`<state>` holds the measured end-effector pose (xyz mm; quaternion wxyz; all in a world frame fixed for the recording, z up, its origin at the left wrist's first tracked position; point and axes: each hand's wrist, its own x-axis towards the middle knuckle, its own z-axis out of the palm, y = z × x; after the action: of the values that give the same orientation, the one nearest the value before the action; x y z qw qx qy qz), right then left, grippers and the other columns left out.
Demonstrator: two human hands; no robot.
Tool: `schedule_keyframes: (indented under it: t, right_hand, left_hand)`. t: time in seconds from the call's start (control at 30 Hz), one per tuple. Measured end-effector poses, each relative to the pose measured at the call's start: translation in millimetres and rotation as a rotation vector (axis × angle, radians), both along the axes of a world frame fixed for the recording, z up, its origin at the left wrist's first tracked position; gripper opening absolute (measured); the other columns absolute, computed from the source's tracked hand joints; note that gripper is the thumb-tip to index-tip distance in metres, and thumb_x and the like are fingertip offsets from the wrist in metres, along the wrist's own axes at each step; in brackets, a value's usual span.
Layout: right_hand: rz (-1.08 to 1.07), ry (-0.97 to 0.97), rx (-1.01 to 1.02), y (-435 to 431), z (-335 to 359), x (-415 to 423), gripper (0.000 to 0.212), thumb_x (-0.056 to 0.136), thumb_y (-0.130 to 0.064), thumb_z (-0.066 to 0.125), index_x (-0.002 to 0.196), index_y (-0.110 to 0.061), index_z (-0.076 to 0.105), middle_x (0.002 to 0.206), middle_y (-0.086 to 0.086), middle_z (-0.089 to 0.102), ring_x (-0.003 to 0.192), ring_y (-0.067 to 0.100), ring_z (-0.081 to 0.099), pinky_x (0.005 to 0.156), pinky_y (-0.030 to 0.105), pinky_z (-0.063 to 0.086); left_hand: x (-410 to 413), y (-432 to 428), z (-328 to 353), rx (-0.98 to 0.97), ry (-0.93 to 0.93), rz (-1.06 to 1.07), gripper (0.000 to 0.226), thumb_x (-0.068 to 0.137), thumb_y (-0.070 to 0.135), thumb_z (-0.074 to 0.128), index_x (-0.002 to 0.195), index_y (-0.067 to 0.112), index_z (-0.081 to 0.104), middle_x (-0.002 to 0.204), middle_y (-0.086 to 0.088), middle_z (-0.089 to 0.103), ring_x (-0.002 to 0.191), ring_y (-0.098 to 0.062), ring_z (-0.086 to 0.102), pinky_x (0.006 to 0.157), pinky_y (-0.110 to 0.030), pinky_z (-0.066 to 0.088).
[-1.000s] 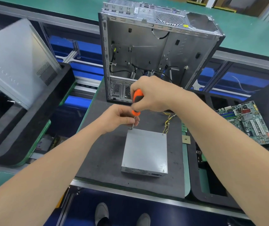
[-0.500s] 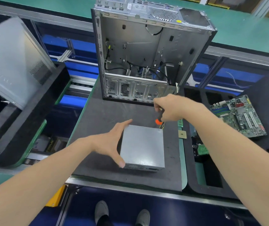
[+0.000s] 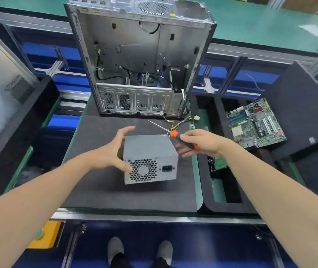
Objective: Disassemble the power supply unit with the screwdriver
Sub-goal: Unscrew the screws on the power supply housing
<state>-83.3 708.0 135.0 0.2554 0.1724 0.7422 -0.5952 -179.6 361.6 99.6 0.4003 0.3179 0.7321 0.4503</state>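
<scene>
Two hands (image 3: 109,151) (image 3: 204,142), one power supply unit (image 3: 150,151), one screwdriver (image 3: 174,134), one case (image 3: 135,45); seemingly one motherboard (image 3: 256,122)

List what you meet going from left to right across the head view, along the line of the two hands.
Leaning grey metal side panel → left hand → grey metal box-shaped power supply unit → right hand, gripping the orange-and-black screwdriver → green motherboard.
</scene>
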Motion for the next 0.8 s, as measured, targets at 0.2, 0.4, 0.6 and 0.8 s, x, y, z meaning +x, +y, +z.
schedule_keyframes:
  t: [0.2,0.4,0.6,0.8]
  right_hand:
    - [-0.096,0.071,-0.244,-22.2,-8.0,-5.5,0.039,0.107,-0.038,0.051,0.123,-0.008,0.070,0.097,0.001,0.076,0.092,0.022,0.073,0.088,0.047,0.061]
    - [-0.208,0.108,-0.095,-38.3,-7.9,-21.3,0.046,0.104,-0.046,0.057,0.120,-0.005,0.071,0.113,0.009,0.077,0.093,0.019,0.072,0.081,0.041,0.064]
    - [-0.343,0.065,-0.173,-43.0,-7.6,-36.4,0.062,0.099,-0.044,0.065,0.130,0.009,0.060,0.105,0.016,0.053,0.094,0.030,0.060,0.077,0.039,0.063]
    - [-0.351,0.017,-0.155,-42.4,-7.0,-44.9,0.061,0.097,-0.049,0.067,0.127,0.004,0.064,0.105,0.012,0.041,0.093,0.033,0.061,0.076,0.042,0.064]
  left_hand:
    - [-14.4,13.4,4.6,0.027,-0.230,0.300,0.105,0.058,0.057,0.085,0.149,0.044,0.035,0.140,-0.007,0.058,0.124,-0.016,0.064,0.120,-0.041,0.038]
    - [-21.8,36.0,7.5,-0.015,-0.415,0.514,0.118,0.059,0.102,0.062,0.160,0.046,0.036,0.168,0.014,0.036,0.158,-0.015,0.028,0.131,-0.053,0.012]
    - [-37.4,49.6,18.0,-0.075,-0.505,0.676,0.135,0.051,0.102,0.062,0.165,0.042,0.020,0.175,0.009,0.017,0.161,-0.019,0.017,0.131,-0.053,0.009]
    - [-39.5,51.9,18.9,-0.104,-0.576,0.677,0.128,0.050,0.097,0.068,0.159,0.037,0.039,0.166,-0.003,0.041,0.152,-0.031,0.040,0.124,-0.058,0.030]
